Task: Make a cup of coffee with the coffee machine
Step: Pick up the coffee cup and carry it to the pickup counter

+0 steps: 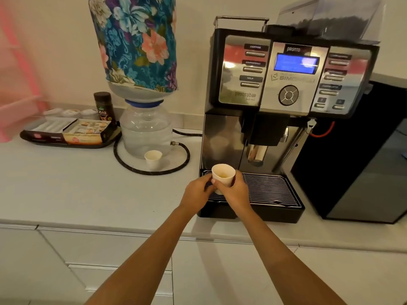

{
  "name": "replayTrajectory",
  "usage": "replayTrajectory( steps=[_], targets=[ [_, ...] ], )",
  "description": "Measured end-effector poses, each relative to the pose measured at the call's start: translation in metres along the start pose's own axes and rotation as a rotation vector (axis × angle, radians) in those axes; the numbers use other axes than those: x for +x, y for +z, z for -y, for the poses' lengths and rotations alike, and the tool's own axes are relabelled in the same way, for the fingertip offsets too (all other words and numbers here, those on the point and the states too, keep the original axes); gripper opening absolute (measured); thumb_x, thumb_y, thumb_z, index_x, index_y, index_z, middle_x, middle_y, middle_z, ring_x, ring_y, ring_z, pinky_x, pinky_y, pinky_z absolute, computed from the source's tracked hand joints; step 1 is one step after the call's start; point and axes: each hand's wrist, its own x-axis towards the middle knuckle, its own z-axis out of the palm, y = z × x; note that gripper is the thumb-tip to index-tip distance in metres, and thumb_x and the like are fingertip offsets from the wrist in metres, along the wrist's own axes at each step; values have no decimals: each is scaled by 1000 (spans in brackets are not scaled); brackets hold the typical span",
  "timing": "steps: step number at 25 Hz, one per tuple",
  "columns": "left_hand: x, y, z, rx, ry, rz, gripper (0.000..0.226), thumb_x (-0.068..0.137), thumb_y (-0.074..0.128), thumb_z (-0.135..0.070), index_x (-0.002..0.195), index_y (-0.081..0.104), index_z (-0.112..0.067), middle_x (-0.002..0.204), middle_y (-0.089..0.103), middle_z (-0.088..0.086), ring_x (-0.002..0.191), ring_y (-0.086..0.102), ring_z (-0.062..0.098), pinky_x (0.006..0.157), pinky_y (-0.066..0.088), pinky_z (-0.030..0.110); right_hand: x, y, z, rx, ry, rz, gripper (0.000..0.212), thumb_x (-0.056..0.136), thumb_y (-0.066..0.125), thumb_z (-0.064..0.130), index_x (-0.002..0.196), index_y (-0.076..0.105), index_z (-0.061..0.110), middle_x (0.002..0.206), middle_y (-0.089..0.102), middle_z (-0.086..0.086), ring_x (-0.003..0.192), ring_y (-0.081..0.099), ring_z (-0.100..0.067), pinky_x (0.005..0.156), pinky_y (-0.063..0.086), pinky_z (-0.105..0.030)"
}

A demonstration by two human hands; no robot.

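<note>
Both forearms reach fwd from bottom of view over the white bench [66, 190] edge. Left hand [196, 192] and right hand [236, 192] meet at a small paper cup [223, 176]; fingers of both curled round its lower wall, left thumb on the side facing the camera, so cup is gripped w/ two hands. Cup upright, slightly tilted toward viewer, a little pale brown liquid or residue at its bottom; which, cannot tell. Cup is over the left part of the wire drip grille [268, 189] of the coffee machine [286, 89]; whether its base touches the grille is hidden by the hands. It sits left of the metal spout [256, 153], not under it. Machine front: blue lit display [296, 63] at centre, round nav pad below it, button columns either side; left ones read COFFEE, ESPRESSO, MILK; right-side labels too blurred to read. Bean hopper [334, 18] on top, dark beans inside. Dark box-shaped unit [356, 161] stands just right of machine. Left of machine on bench: second paper cup [153, 159], upright, inside the loop of a black braided hose [154, 170]. Behind it a clear water dispenser jar [146, 130] w/ an inverted bottle in a floral cover [136, 40]. Further left, a dark tray [70, 138] of sachet boxes, and a dark coffee jar [104, 105] near the wall.
</note>
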Motion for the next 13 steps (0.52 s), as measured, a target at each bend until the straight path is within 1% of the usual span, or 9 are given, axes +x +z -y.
replayTrajectory(
  steps=[3, 5, 7, 9, 11, 13],
  targets=[
    [-1, -6, -3, -36, -6, -23, 39, 95, 54, -28, 131, 53, -14, 119, 65, 5, 101, 61, 20, 93, 49, 33, 2, 0, 6, 28, -25, 24, 71, 74, 78, 30, 133, 42, 18, 131, 53, -3, 107, 49, -12, 83, 46, -26],
    [-2, -15, -5, -72, -5, -41, 38, 94, 55, -28, 129, 53, -13, 118, 65, 6, 102, 61, 20, 91, 47, 28, 4, 1, 12, 59, -38, 57, 74, 71, 81, 31, 132, 42, 20, 129, 53, -1, 106, 48, -11, 84, 49, -27],
    [-5, -28, -5, -109, 8, -48, 41, 93, 56, -28, 131, 52, -14, 121, 63, 5, 106, 60, 19, 90, 44, 24, 4, 3, 20, 83, -57, 104, 75, 69, 82, 32, 131, 42, 21, 124, 54, 2, 105, 50, -12, 80, 49, -23],
    [-8, -42, -4, -145, 22, -52, 44, 92, 57, -29, 133, 50, -15, 124, 62, 3, 111, 58, 16, 91, 44, 23, 4, 7, 30, 100, -91, 147, 74, 68, 83, 33, 129, 43, 23, 119, 53, 6, 105, 51, -12, 76, 48, -20],
    [-12, -59, -2, -159, 32, -73, 45, 92, 58, -30, 134, 49, -16, 124, 61, 0, 109, 57, 9, 88, 42, 17, 3, 13, 42, 109, -122, 184, 72, 67, 83, 33, 127, 44, 24, 116, 52, 8, 106, 52, -13, 75, 48, -19],
    [-17, -80, 1, -165, 43, -108, 45, 92, 57, -30, 134, 49, -16, 123, 62, -1, 106, 57, 7, 85, 41, 13, 2, 26, 57, 121, -149, 218, 69, 67, 83, 33, 124, 45, 26, 114, 53, 9, 105, 53, -12, 75, 48, -19]
  ],
)
